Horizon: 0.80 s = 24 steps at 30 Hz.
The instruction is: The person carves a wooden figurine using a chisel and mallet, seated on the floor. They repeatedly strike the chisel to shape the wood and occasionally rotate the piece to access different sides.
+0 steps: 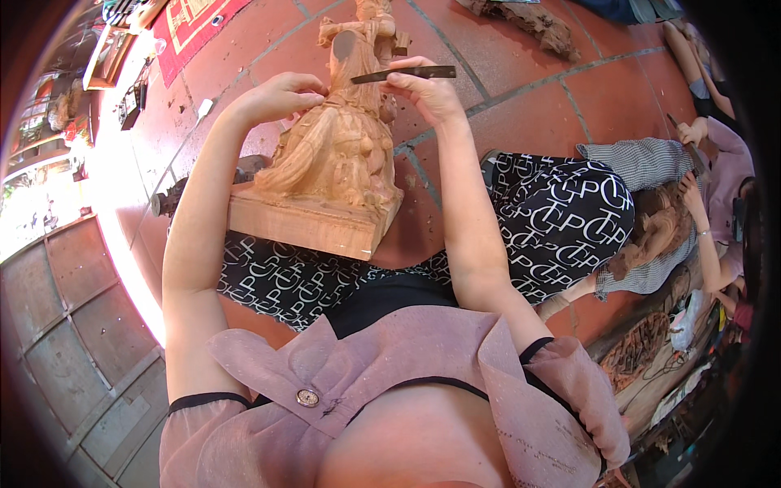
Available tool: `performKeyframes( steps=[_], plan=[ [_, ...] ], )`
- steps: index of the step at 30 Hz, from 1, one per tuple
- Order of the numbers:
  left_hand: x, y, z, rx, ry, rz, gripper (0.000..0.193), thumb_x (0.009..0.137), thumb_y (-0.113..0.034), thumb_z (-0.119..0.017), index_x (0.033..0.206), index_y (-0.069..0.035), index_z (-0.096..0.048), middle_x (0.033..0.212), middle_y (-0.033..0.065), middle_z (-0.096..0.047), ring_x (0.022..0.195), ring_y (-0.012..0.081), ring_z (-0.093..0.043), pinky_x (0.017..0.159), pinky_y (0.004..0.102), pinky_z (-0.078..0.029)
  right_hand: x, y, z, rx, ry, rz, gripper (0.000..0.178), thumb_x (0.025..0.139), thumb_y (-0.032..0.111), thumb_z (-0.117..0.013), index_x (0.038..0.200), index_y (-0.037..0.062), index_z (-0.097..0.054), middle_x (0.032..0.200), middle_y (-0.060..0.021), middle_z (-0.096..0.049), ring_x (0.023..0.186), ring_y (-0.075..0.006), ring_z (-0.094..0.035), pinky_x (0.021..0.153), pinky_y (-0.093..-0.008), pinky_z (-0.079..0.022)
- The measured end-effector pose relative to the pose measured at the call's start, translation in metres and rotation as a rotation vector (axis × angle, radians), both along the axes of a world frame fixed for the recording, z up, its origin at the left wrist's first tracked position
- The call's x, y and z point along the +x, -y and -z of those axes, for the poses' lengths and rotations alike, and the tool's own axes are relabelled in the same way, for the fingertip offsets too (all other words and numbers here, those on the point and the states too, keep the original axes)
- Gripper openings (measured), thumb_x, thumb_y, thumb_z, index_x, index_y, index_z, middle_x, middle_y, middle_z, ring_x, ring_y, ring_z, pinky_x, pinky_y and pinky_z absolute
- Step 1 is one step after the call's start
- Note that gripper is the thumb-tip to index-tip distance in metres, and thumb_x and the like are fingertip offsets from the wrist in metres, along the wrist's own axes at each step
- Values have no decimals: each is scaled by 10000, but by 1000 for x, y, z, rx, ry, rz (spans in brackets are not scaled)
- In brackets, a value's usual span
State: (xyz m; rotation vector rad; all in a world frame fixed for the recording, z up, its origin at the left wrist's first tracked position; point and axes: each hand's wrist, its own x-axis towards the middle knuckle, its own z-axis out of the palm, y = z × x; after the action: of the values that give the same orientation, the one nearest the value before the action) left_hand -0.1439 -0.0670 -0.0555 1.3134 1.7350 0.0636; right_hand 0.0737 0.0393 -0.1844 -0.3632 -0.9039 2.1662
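Observation:
A pale wooden statue (342,154), carved with robe-like folds, stands upright on its thick square base (301,228) in front of me, by my legs. My left hand (291,96) lies against its left side, fingers curled onto the wood; some fingertips are hidden. In my right hand (427,91), on the other side of the statue, is a slim dark carving blade (411,74). Thumb and fingers pinch it, and its tapered end points left across the statue's upper part. A grey oval patch (346,45) shows above the blade.
Red floor tiles (521,106) surround the statue. A rough piece of wood (529,28) lies at the far right. On the right another person (724,163) works with both hands over a brown carved piece (659,228). A dark object (171,199) lies left of the base, and a red mat (191,37) farther off.

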Motion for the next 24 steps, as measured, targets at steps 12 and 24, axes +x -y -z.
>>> performKeyframes(
  steps=[12, 24],
  plan=[
    [4, -1, -2, 39, 3, 26, 325, 909, -262, -543, 1136, -33, -586, 1023, 48, -625, 870, 122, -561, 688, 272, -489, 8, -7, -1, -140, -23, 164, 190, 786, -43, -639, 963, -22, -573, 858, -136, -645, 729, -225, -670, 668, -334, -586],
    [5, -3, 0, 73, -6, 71, 306, 907, -231, -527, 1133, -32, -584, 1005, 49, -633, 844, 130, -562, 690, 273, -482, -12, 29, -35, -4, 99, 419, 205, 779, -21, -691, 935, -22, -559, 858, -138, -657, 722, -196, -671, 671, -295, -582]
  ],
)
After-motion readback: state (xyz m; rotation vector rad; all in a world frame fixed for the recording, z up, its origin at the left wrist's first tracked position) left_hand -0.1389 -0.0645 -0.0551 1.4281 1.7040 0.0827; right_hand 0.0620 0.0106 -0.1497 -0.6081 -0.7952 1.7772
